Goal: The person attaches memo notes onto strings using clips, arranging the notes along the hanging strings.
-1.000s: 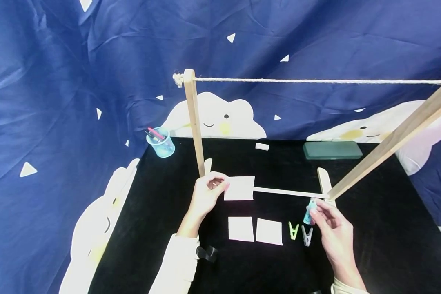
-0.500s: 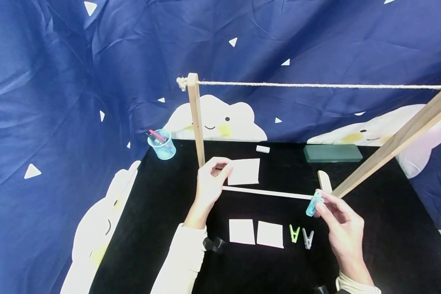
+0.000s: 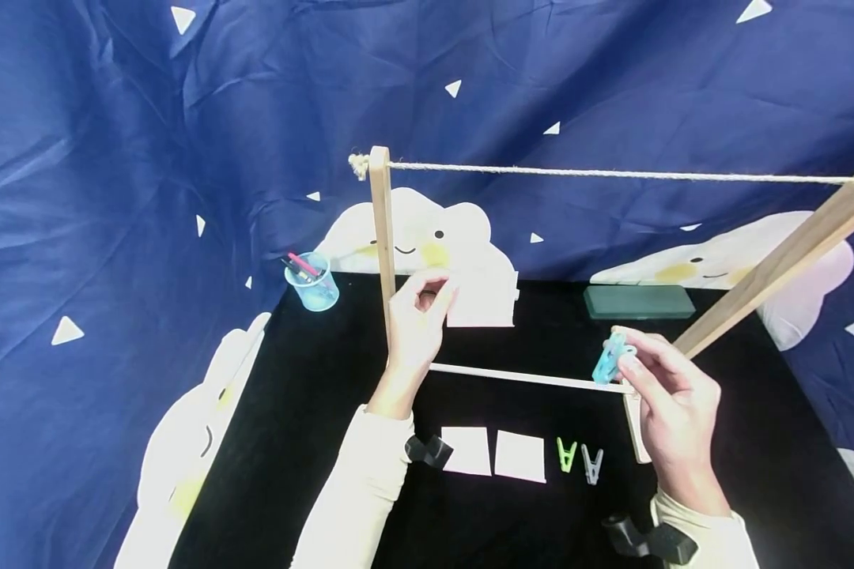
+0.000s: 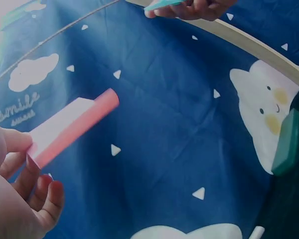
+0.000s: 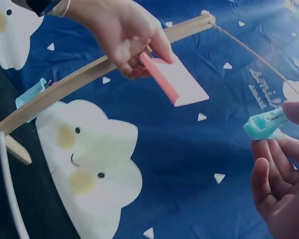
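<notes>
My left hand point(image 3: 416, 328) pinches a small sheet of paper point(image 3: 481, 302) by its left edge, raised in front of the curtain. In the left wrist view the paper point(image 4: 72, 127) looks pink along its curling side and paler on its face. My right hand point(image 3: 676, 407) holds a light blue clothespin point(image 3: 612, 359) between thumb and fingers, near the right post. The right wrist view shows that clothespin point(image 5: 264, 123) up close. On the black table lie two more paper squares point(image 3: 519, 456), a green clothespin point(image 3: 566, 455) and a grey clothespin point(image 3: 592, 465).
A rope point(image 3: 541, 171) runs between a left wooden post point(image 3: 383, 213) and a right wooden post point(image 3: 783, 253), above both hands. A white bar point(image 3: 519, 376) joins them low down. Behind stand a blue pen cup point(image 3: 316, 291) and a dark green case point(image 3: 639, 303).
My left hand has lifted the paper from near the low bar up toward the rope. The right hand has risen with the blue clothespin. The right post's foot has come into fuller view.
</notes>
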Demonstrator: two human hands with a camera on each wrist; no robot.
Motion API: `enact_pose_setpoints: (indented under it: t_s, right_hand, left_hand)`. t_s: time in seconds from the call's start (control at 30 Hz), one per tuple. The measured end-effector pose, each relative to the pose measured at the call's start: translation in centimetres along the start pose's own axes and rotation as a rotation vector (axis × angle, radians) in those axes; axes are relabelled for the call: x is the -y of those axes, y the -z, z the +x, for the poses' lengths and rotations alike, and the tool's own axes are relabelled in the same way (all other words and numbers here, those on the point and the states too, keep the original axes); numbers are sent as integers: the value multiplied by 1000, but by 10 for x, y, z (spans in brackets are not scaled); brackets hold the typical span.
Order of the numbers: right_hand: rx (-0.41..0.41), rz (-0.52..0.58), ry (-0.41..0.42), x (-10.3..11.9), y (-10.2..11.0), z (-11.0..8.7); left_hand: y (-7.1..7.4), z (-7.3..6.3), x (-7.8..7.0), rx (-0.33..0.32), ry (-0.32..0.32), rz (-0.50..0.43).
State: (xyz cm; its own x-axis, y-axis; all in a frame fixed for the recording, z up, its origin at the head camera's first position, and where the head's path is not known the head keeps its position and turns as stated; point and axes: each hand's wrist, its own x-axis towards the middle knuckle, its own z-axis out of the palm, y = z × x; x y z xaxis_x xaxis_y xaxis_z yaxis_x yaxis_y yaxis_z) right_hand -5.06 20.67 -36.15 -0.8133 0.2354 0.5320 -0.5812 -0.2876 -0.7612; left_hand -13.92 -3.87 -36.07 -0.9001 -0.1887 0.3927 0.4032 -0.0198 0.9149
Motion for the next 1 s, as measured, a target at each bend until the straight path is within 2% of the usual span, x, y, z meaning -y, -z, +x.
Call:
enact_pose_setpoints:
  t_s: [0.33, 0.6, 0.8, 1.0]
  right_hand:
    - [45, 94, 35, 10, -24, 21]
    - [97, 106, 58, 19, -40, 36]
    - [85, 130, 61, 26, -52, 45]
    - [67, 154, 65, 36, -62, 57]
  left_hand:
    - [-3, 16, -23, -26, 9, -21]
    - [-12, 24, -35, -35, 18, -169]
    - [-11, 28, -43, -59, -6, -144]
    - [-12, 32, -48, -37, -29, -143]
